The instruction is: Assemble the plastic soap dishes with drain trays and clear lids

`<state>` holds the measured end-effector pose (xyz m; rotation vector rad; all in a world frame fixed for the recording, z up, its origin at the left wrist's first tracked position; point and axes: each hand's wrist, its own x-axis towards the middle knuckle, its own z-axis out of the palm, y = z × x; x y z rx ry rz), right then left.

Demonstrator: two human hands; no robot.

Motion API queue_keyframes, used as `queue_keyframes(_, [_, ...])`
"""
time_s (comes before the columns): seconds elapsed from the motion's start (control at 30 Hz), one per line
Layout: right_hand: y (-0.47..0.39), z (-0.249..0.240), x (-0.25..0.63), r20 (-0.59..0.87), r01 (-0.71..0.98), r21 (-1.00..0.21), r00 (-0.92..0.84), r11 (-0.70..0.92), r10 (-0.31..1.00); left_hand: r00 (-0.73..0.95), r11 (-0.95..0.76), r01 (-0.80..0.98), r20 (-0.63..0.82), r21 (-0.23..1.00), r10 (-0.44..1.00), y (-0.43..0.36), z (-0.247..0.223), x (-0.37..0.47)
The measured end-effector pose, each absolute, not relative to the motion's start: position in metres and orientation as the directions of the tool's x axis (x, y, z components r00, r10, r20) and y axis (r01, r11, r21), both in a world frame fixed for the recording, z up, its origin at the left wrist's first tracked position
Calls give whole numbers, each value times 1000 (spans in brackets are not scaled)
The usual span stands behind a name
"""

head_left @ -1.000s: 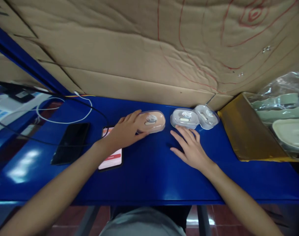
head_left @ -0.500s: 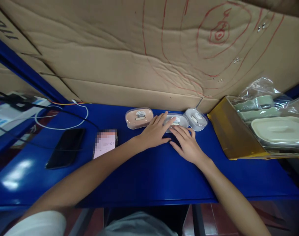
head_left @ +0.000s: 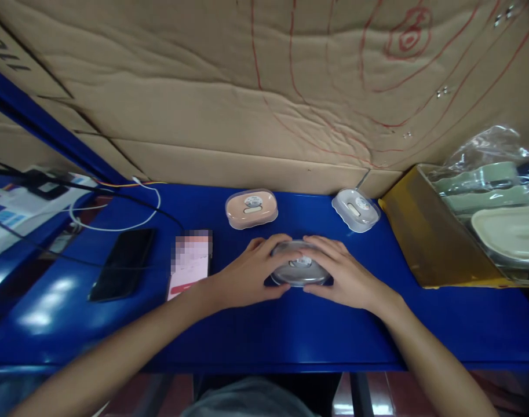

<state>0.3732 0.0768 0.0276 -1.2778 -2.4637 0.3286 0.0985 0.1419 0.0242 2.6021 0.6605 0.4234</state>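
Both hands [head_left: 296, 269] part-open, fingers curled round grey case [head_left: 299, 263], L & R sides

Angling both forearms [head_left: 138, 341] inward — cupping left hand [head_left: 251, 272] and right hand [head_left: 349, 275] toward each other, with bent fingers [head_left: 275, 248] far and thumbs [head_left: 277, 291] near.

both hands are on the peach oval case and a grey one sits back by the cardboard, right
Not quite: in the head view, both the left hand and right hand are on a grey case, not the peach one. The other grey case does sit back by the cardboard.
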Motion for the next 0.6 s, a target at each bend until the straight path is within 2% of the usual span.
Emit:
queue_keyframes(0.07, [77, 27, 371, 183, 721, -423, -526, 549, 831, 790, -792, 410, 259, 453, 556, 133, 21, 89])
queue_keyframes(0.17, [83, 24, 376, 228, 744, -454, -434, 490, 872, 755, -843, 417, 387, 340, 529, 123, 16, 86])
queue_keyframes(0.27, [94, 16, 388, 272, 780, -469, -319, 415, 908, 849, -902, 371, 313, 222, 426, 115, 12, 88])
queue_keyframes(0.4, [105, -1, 398, 280, 794, -492, -243, 356, 929, 900, -914, 346, 201, 211, 387, 104, 12, 86])
queue_keyframes(0.6, [104, -7, 393, 260, 885, -321, -260, 338, 930, 891, -899, 366, 188, 242, 414, 99, 12, 75])
